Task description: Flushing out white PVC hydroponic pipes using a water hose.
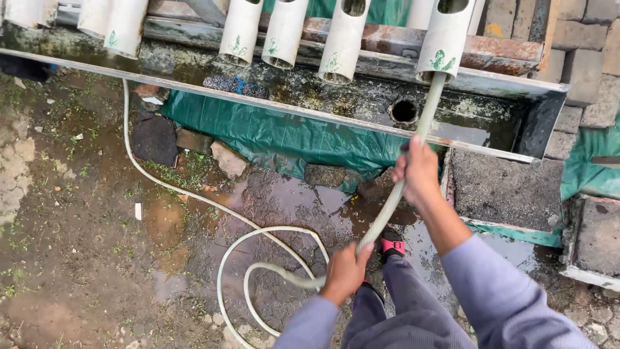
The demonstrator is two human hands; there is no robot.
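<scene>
Both hands grip one pale hose (pixel 426 113). My right hand (pixel 418 173) is closed around it higher up, just in front of the metal trough (pixel 361 123). My left hand (pixel 345 270) holds it lower, near my knee. The hose's upper end runs up into the open bottom of a white pipe (pixel 444 40) at the right end of a row of white pipes. Behind my left hand the hose loops on the wet ground (pixel 258 232) and trails away to the upper left.
The long, dirty metal trough has a round drain hole (pixel 404 110). Green tarpaulin (pixel 271 136) hangs beneath it, with stones (pixel 227 159) and a puddle (pixel 323 207) in front. A brick wall (pixel 581 58) rises at the right. My foot in a pink shoe (pixel 392 245) stands in the wet.
</scene>
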